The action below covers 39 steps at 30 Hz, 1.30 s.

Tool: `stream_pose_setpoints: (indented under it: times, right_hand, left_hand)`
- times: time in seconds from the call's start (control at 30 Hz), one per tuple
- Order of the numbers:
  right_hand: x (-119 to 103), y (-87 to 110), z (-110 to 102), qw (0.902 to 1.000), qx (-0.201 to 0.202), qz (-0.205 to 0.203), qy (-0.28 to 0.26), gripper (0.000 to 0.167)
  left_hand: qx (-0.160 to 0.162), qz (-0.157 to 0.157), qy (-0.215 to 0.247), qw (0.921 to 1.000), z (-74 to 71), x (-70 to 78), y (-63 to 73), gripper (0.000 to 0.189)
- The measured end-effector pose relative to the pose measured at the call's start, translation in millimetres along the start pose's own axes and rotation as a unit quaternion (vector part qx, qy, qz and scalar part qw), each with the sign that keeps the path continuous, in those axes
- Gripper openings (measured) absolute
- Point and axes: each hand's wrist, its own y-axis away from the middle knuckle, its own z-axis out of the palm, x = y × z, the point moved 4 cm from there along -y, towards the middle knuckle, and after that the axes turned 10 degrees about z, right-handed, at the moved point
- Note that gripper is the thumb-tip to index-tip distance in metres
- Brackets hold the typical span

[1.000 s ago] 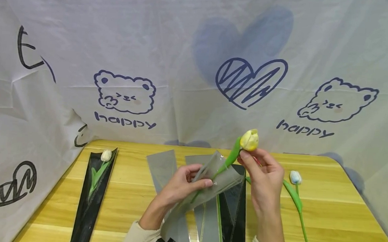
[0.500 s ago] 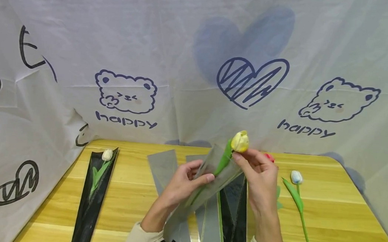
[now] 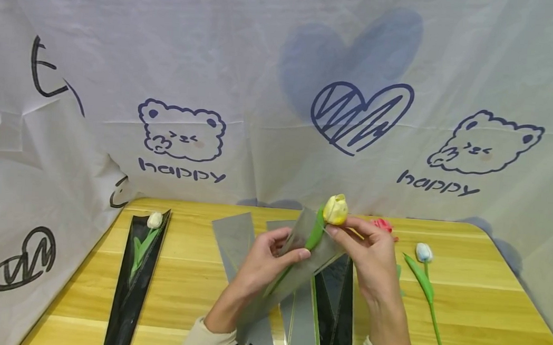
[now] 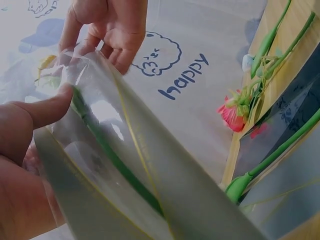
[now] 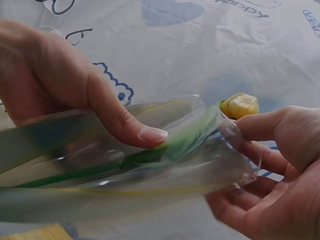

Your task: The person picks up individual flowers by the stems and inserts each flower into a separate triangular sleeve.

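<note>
A yellow artificial tulip (image 3: 335,210) stands with its stem and green leaf inside a grey-edged clear flower sleeve (image 5: 150,180); its bloom pokes out at the wide end. My left hand (image 3: 266,264) grips the sleeve from the side, thumb pressed on the film over the stem, as the right wrist view shows. The right hand (image 3: 371,257) pinches the tulip just under its bloom, thumb and forefinger close to the sleeve's mouth. In the left wrist view the green stem (image 4: 120,165) runs down through the clear film. The right fingertips are partly hidden behind the film.
Grey sleeves (image 3: 236,238) and a black sleeve (image 3: 339,308) lie on the wooden table (image 3: 486,312) beneath the hands. At left, a white tulip (image 3: 155,220) sits in a black sleeve. A pale blue tulip (image 3: 424,253) and a pink flower (image 3: 382,225) lie at right.
The right hand has moved left and slightly down with the yellow tulip, whose bloom is now lower and nearer the sleeve's mouth. The pink flower has come into view behind that hand.
</note>
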Motion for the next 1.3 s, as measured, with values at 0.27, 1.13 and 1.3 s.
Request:
stream_pose_setpoints:
  times: [0.27, 1.13, 1.3]
  right_hand:
    - [-1.7, 0.1, -2.2, 0.9999, 0.015, 0.000, -0.008, 0.022]
    - [-25.3, 17.4, -23.6, 0.9946, 0.001, -0.005, 0.104, 0.017]
    - [-36.2, 26.5, -19.3, 0.9782, 0.036, -0.058, 0.196, 0.021]
  left_hand:
    - [-0.095, -0.023, -0.012, 0.9952, -10.5, -4.7, 3.7, 0.044]
    - [-0.223, -0.063, -0.025, 0.9724, 3.5, -35.1, 12.6, 0.024]
    - [-0.194, -0.060, -0.003, 0.9791, 4.4, -35.0, 11.1, 0.024]
